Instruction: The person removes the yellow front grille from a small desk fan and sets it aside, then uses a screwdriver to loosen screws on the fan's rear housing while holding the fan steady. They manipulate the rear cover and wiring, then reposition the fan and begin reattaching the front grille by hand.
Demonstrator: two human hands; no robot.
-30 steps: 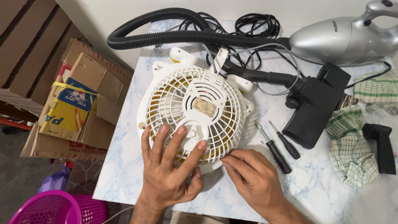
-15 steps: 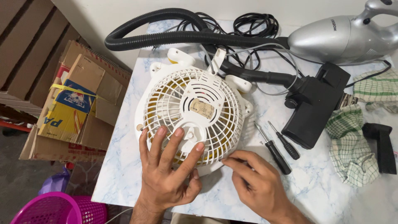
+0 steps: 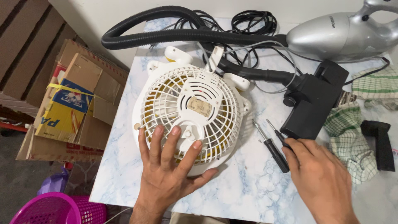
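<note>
1. Spreading across the centre and right of the frame, a marble-patterned table (image 3: 248, 195) carries everything in hand.
2. Along the top, a black hose (image 3: 166, 37) curves from upper left toward a silver handheld vacuum (image 3: 331, 35) at upper right, with a tangle of black cable (image 3: 253, 20) between them.
3. At centre left lies a white round fan (image 3: 192, 110), grille side up, its yellow blades showing through the ribs.
4. Right of the fan sits a black floor nozzle (image 3: 313, 103), joined to the hose.
5. Flattened cardboard boxes (image 3: 74, 108) lean at the left edge, and a pink basket (image 3: 54, 211) sits in the lower left corner.
6. Checked cloths (image 3: 352, 137) lie at the right, beside a small black attachment (image 3: 379, 143).
7. The left hand (image 3: 172, 170) lies flat on the fan's lower rim, fingers spread wide over the grille and thumb under the edge, pressing rather than gripping.
8. The right hand (image 3: 321, 178), lower right, is loosely curled with its fingertips touching the handle of one of two black-handled screwdrivers (image 3: 273, 147); it has not closed around it.
</note>
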